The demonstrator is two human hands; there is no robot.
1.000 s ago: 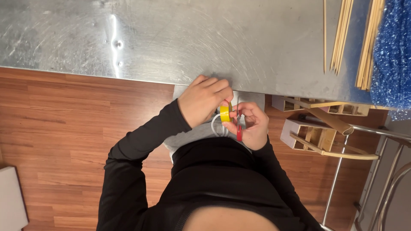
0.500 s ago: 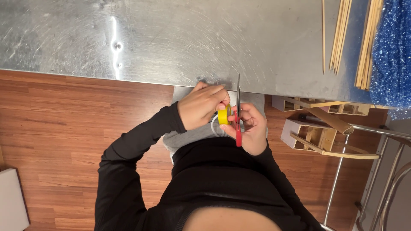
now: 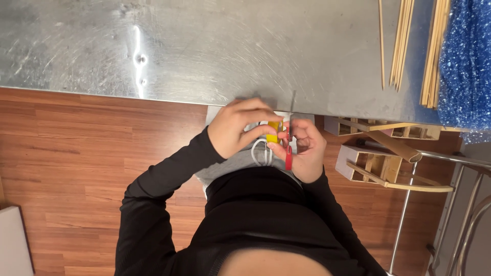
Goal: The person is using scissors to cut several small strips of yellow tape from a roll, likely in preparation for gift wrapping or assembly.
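Observation:
My left hand point(image 3: 236, 127) pinches a small yellow piece point(image 3: 274, 132) between thumb and fingers, just below the edge of the metal table point(image 3: 204, 46). My right hand point(image 3: 306, 148) grips red-handled scissors point(image 3: 289, 153), whose thin blades point up toward the table edge beside the yellow piece. Both hands are close together in front of my body, over my grey trousers and white drawstrings point(image 3: 262, 153). Black sleeves cover both my arms.
Thin wooden sticks point(image 3: 401, 41) lie on the table's right side, next to a blue glittery sheet point(image 3: 468, 61). Small wooden crates point(image 3: 376, 163) and a metal stool frame point(image 3: 434, 204) stand on the wooden floor point(image 3: 76, 153) at right. A white object point(image 3: 13, 245) sits lower left.
The scissors turned so the blades point up toward the table edge. My hands stayed together, shifting slightly around the yellow piece.

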